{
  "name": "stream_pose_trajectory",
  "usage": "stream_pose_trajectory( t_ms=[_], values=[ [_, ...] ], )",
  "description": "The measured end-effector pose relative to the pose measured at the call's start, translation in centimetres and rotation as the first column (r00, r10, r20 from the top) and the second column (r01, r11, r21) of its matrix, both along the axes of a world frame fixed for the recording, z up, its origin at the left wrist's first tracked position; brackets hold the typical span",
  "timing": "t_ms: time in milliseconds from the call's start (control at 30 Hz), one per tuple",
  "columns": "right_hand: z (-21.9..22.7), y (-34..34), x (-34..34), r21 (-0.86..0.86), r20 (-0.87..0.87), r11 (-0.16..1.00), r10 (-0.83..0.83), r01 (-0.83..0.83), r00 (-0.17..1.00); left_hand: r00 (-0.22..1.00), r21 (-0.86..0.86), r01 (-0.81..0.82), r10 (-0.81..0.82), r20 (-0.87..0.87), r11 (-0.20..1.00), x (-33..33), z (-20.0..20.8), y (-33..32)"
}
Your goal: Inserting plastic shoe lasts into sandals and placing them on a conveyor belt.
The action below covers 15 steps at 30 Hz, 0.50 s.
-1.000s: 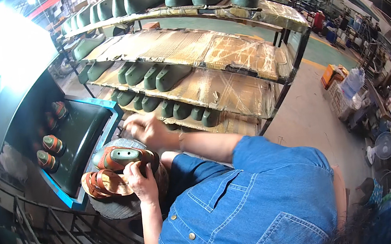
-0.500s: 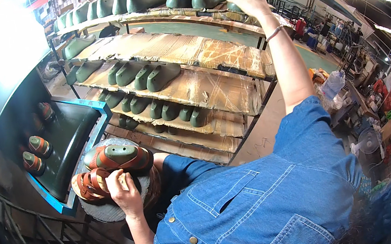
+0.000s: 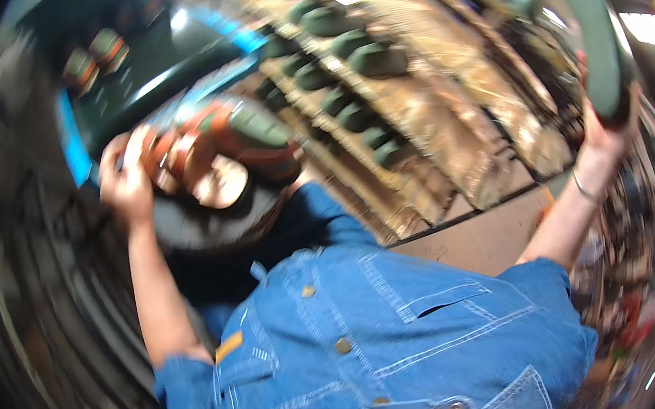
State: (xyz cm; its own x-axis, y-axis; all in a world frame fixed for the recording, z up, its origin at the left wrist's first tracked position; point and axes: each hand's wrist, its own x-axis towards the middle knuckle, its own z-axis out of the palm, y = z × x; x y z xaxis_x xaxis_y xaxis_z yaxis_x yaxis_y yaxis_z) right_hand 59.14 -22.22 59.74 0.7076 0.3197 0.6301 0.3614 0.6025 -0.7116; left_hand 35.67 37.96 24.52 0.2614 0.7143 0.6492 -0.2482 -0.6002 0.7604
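My right hand (image 3: 611,128) is raised at the right, its fingers wrapped round the lower end of a long green shoe last (image 3: 590,25), which stands nearly upright. My left hand (image 3: 126,177) grips the end of a brown strappy sandal (image 3: 181,160), somewhat smeared by motion. The sandal's pale insole faces me and it has no last in it. Touching it is a second brown sandal (image 3: 285,154) fitted on a green last (image 3: 254,124). Both are over a round grey stand (image 3: 209,228) in front of my lap.
Beyond the stand is a dark conveyor belt (image 3: 145,88) with a blue frame (image 3: 77,144). It carries sandals on lasts (image 3: 109,50). A rack with cardboard-covered shelves (image 3: 446,110) holds several green lasts (image 3: 376,60) at the centre and right.
My right hand has taken a green last off the top shelf and brought it nearer. My left hand has shifted to the sandal's other end. The whole view has turned.
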Motion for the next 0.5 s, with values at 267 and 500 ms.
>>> stream_pose_trajectory(
  t_ms=[267, 500],
  values=[
    [-17.9, 12.5, -3.5, -0.625, -0.314, 0.773, -0.118, -0.111, 0.942, 0.887, -0.137, -0.031, -0.036, -0.460, 0.990, 4.1, -6.1, 10.1],
    [-24.3, 25.8, -9.7, -0.763, -0.281, 0.545, 0.208, -0.349, 0.937, 0.886, -0.281, 0.103, -0.216, -0.410, 0.954, 2.6, -8.2, 11.5]
  ],
)
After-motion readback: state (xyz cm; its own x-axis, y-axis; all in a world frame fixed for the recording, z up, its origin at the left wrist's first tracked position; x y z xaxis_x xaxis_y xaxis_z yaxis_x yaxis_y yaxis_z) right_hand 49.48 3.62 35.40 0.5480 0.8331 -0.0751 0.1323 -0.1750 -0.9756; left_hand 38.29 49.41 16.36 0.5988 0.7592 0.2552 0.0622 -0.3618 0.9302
